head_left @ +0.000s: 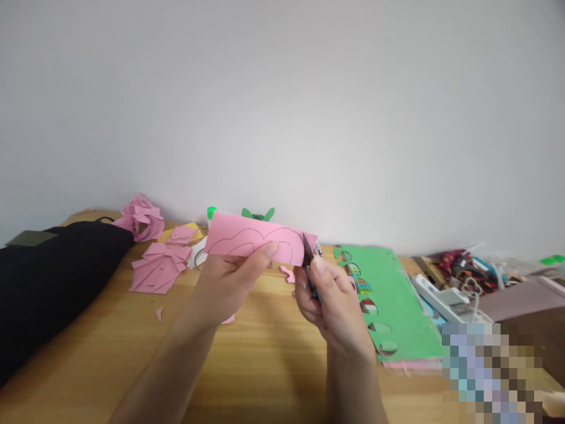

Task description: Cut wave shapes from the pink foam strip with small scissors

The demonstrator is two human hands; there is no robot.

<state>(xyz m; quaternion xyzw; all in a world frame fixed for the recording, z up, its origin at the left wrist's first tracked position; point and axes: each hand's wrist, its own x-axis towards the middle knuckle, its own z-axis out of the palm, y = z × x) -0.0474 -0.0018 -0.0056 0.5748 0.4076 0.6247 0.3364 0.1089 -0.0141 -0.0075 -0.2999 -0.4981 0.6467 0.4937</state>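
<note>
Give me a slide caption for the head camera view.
Left hand holds pink paper marked with drawn curves; right hand holds scissors at its right end.

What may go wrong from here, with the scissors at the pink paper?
The scissors in the right hand might stray across the drawn outline, as they sit close to it. The left hand has its thumb on the pink paper, so a slip might bring the scissors towards it.

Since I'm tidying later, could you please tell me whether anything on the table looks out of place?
A small pink scrap lies loose on the table apart from the pink paper pile, so it looks stray; the picture's lower right is pixelated.
</note>
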